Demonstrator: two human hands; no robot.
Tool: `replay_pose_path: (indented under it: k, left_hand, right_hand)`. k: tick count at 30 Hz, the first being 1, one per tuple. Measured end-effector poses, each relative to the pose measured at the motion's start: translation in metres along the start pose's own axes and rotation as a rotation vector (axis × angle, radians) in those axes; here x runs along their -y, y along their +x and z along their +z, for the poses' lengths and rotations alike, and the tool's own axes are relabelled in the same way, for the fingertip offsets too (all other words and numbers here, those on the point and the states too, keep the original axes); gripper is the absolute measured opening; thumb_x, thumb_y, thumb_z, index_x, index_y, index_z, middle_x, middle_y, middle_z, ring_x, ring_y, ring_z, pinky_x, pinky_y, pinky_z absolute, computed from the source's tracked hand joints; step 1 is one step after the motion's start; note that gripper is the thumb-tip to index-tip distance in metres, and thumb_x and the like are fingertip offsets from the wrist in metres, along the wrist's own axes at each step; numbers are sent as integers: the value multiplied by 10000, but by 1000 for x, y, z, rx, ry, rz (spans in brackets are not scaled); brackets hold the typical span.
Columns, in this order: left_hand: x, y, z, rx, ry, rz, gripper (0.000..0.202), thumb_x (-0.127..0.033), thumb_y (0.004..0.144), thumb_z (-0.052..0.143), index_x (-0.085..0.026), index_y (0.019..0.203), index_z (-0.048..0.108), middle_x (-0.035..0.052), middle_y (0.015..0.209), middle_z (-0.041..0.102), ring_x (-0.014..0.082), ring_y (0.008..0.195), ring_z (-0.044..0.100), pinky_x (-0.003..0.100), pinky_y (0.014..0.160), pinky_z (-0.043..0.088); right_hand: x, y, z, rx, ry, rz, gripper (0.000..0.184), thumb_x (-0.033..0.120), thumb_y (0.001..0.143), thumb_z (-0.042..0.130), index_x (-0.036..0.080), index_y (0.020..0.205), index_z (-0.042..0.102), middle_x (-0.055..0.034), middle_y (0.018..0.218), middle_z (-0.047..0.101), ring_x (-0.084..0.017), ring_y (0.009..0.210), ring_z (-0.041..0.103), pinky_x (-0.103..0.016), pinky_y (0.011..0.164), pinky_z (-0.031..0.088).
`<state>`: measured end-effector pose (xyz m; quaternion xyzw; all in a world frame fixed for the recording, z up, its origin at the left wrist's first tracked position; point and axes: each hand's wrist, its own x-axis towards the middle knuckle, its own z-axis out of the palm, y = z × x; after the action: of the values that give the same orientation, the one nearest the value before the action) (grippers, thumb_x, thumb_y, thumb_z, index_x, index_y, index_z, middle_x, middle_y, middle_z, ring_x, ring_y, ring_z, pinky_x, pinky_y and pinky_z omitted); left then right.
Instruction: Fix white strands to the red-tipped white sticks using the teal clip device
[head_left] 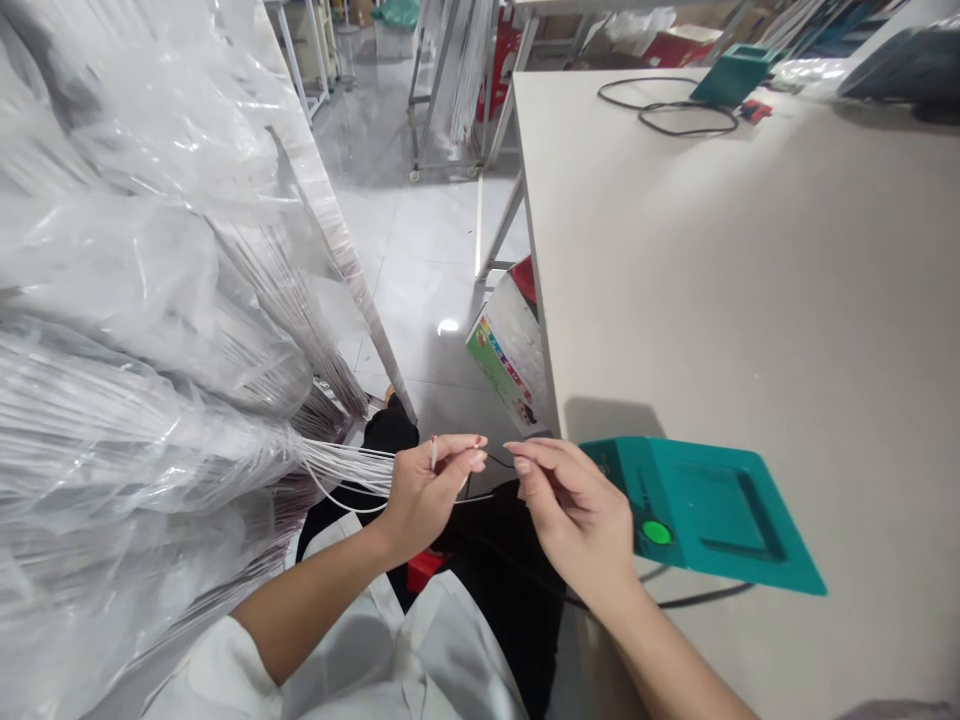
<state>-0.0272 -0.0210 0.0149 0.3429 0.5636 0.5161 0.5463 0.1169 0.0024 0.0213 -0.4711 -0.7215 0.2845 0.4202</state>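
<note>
In front of my lap, my left hand (431, 490) is closed in a pinch, thumb against index finger, with a small white and reddish tip at the fingertips. Thin white cables (345, 466) run from a plastic-wrapped bundle to this hand, and one loops below the wrist. A cable end sticks out past the hand. My right hand (577, 510) also pinches, its fingertips a short gap from the left ones; whatever sits in them is too small to make out. Beside it, on the table, lies a teal device (720, 510) with a bright green round button.
Plastic-wrapped cable bundles (142, 430) fill the left side along a wrapped rack post (337, 230). The pale table (720, 270) spans the right, with another teal device (739, 75) and its black cord at the back. A printed carton (506, 350) stands on the floor beside the table.
</note>
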Motion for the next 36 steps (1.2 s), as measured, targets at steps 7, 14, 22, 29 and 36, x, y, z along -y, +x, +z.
replay_pose_path:
  k: [7, 14, 22, 29, 36]
  left_hand:
    - [1, -4, 2, 13, 163, 4, 183, -287, 721, 647, -137, 798, 719, 65, 766, 693, 137, 645, 581, 252, 625, 465]
    - [3, -2, -2, 41, 383, 178, 160, -231, 758, 587, -155, 788, 725, 53, 738, 676, 127, 647, 570, 231, 600, 430]
    - [-7, -6, 3, 113, 18, -54, 179, -286, 755, 604, -125, 703, 662, 28, 646, 626, 110, 595, 526, 229, 581, 405]
    - [1, -8, 4, 205, -237, -190, 233, -335, 741, 629, -119, 656, 611, 4, 570, 565, 54, 456, 384, 205, 451, 273]
    - [0, -8, -1, 201, -169, -181, 250, -346, 748, 614, -129, 626, 599, -32, 510, 470, 59, 463, 370, 216, 486, 291]
  right_hand:
    - [0, 1, 0, 49, 18, -35, 147, 160, 827, 531, 209, 889, 654, -52, 867, 644, -159, 806, 615, -296, 715, 516]
    - [3, 1, 1, 59, 39, -36, 90, 187, 779, 596, 198, 848, 653, -55, 825, 651, -154, 710, 619, -274, 613, 513]
    - [3, -2, 10, 34, 359, 230, 106, 248, 818, 566, 203, 757, 640, -24, 743, 609, -129, 622, 573, -258, 547, 486]
    - [1, -6, 17, 54, 533, 301, 111, 268, 831, 555, 199, 790, 631, 0, 727, 563, -69, 476, 472, -218, 440, 430]
    - [1, -7, 11, 62, 441, 274, 105, 271, 820, 566, 196, 769, 619, -16, 761, 568, -96, 542, 523, -235, 477, 473]
